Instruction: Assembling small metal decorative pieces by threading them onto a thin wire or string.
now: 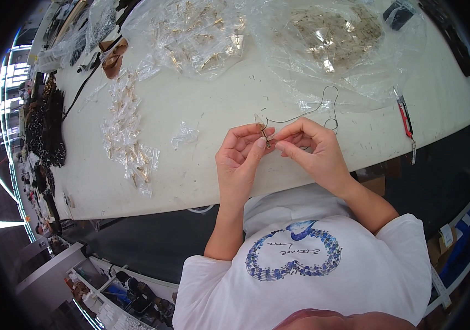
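Both hands meet over the near edge of the white table [202, 165], just in front of the person's chest. Left hand [238, 157] pinches a small gold metal fitting [265, 137] between thumb and forefinger, fingers closed on it, with a small clear plastic tag [259, 119] sticking up just above. Right hand [312, 148] has fingertips pressed together right beside the fitting, apparently nipping the end of a thin black cord [323, 107]; the cord end itself is too small to see clearly. The cord loops away from the hands across the table toward the back, lying loose. Progress, judged from the layout: this piece looks mid-assembly, cord and fitting being brought together but cannot tell if joined yet. A row of small clear packets with gold parts [127, 137] lies to the left, well apart from the hands; whether these are finished or stock is unclear. Large clear bags of gold parts [191, 33] and [334, 33] sit at the far side, apparently full, so plenty seems left. Red-handled snips [405, 118] lie to the right, untouched. Small crumpled plastic scrap [184, 135] near the left hand.
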### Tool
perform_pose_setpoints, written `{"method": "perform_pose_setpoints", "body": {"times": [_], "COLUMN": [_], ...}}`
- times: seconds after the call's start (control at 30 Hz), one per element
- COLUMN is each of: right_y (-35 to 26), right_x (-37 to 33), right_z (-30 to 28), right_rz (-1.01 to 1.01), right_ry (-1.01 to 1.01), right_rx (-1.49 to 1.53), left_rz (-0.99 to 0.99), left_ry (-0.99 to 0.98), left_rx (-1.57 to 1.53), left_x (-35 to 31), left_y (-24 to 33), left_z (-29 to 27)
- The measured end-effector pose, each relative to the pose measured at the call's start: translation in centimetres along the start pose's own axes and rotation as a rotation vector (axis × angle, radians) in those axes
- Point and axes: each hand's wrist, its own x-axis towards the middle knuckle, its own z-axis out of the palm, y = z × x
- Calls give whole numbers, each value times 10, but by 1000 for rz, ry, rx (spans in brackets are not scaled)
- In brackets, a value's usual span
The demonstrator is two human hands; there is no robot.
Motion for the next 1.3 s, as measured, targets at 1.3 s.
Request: {"method": "perform_pose_setpoints", "body": {"times": [1.3], "right_y": [12], "right_x": [-6], "right_z": [7], "right_rz": [-253], "right_ry": [29], "right_rx": [-118], "left_rz": [44], "left_ry": [7], "left_rx": [14], "left_x": [-3], "left_y": [0], "left_z": [4]}}
